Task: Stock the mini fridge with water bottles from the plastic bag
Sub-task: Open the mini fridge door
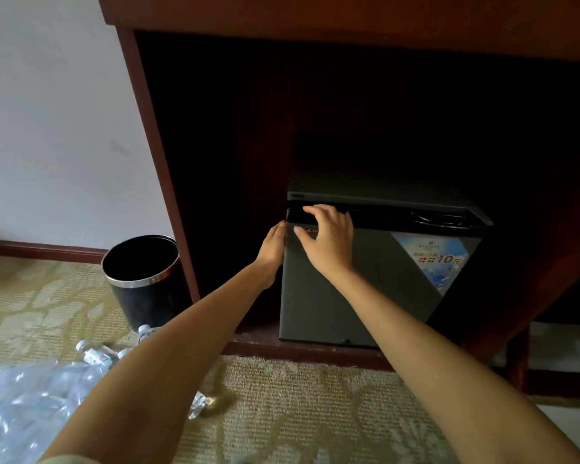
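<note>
A dark grey mini fridge (359, 289) stands inside a wooden cabinet, its door shut or barely ajar, with a blue sticker on the upper right of the door. My right hand (327, 241) lies on the door's top left corner, fingers hooked over the upper edge. My left hand (274, 247) presses flat against the door's left side edge. A clear plastic bag (24, 406) of water bottles (96, 354) lies on the carpet at the lower left, partly hidden by my left arm.
A black waste bin (141, 279) with a chrome rim stands on the carpet left of the cabinet's wooden side panel (154, 145). The cabinet's dark recess surrounds the fridge. A white wall and baseboard run along the left.
</note>
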`<state>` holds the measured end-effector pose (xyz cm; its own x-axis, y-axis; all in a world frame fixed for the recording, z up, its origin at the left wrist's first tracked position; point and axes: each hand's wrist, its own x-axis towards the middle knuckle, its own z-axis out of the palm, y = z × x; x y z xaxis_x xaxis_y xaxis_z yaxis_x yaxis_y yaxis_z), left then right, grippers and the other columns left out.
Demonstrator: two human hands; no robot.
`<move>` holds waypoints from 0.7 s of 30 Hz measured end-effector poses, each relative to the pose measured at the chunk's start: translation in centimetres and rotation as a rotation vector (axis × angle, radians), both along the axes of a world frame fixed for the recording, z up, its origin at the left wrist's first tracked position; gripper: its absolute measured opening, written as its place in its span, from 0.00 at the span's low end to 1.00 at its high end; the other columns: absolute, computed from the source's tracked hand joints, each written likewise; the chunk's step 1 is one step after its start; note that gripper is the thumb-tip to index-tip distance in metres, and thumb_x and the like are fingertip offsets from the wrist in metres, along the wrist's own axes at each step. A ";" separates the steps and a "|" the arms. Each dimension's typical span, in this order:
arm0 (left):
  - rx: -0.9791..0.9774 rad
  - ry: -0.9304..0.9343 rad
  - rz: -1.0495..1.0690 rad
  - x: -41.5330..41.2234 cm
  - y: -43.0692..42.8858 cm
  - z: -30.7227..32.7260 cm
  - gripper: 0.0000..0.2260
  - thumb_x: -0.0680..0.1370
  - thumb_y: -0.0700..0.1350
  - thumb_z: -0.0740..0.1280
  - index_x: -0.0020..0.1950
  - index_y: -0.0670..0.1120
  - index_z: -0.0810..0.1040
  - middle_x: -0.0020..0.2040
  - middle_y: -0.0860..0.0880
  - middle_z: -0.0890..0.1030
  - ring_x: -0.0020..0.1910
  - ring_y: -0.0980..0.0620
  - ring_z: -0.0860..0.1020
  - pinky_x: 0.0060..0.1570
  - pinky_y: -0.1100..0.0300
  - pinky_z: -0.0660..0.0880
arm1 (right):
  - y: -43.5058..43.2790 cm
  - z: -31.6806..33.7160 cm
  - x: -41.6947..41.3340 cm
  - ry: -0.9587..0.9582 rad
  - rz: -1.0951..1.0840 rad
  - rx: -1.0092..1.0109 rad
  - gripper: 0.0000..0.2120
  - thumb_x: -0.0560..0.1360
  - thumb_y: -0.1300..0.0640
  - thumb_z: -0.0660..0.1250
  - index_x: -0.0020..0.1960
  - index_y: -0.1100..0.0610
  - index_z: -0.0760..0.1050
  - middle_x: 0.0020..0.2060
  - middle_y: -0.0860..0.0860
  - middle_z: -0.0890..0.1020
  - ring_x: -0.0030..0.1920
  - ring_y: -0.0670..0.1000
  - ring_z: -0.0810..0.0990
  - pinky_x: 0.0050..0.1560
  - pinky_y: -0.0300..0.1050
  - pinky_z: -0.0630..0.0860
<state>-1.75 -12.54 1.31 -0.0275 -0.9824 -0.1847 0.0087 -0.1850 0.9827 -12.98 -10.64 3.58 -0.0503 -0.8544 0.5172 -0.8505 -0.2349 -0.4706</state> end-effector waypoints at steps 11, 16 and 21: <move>0.093 -0.010 -0.033 -1.0 -1.7 0.0 0.31 0.79 0.66 0.46 0.77 0.52 0.59 0.76 0.49 0.62 0.74 0.50 0.61 0.69 0.51 0.57 | -1.9 -0.6 0.2 0.108 -0.047 0.055 0.23 0.76 0.46 0.65 0.70 0.48 0.69 0.61 0.49 0.74 0.65 0.52 0.69 0.73 0.50 0.53; 0.085 -0.056 0.009 -1.1 -0.6 -0.9 0.34 0.76 0.70 0.45 0.77 0.52 0.56 0.77 0.48 0.58 0.75 0.48 0.56 0.73 0.42 0.55 | -0.9 -1.0 0.9 0.044 -0.094 -0.001 0.20 0.76 0.45 0.65 0.66 0.48 0.71 0.57 0.51 0.75 0.62 0.53 0.71 0.69 0.48 0.57; 0.057 -0.092 0.023 -0.6 1.2 -1.7 0.34 0.76 0.70 0.45 0.77 0.53 0.53 0.77 0.47 0.57 0.75 0.47 0.57 0.72 0.42 0.57 | 0.7 -0.7 1.1 -0.019 -0.099 0.000 0.19 0.76 0.40 0.61 0.62 0.48 0.73 0.55 0.50 0.77 0.60 0.53 0.71 0.67 0.48 0.57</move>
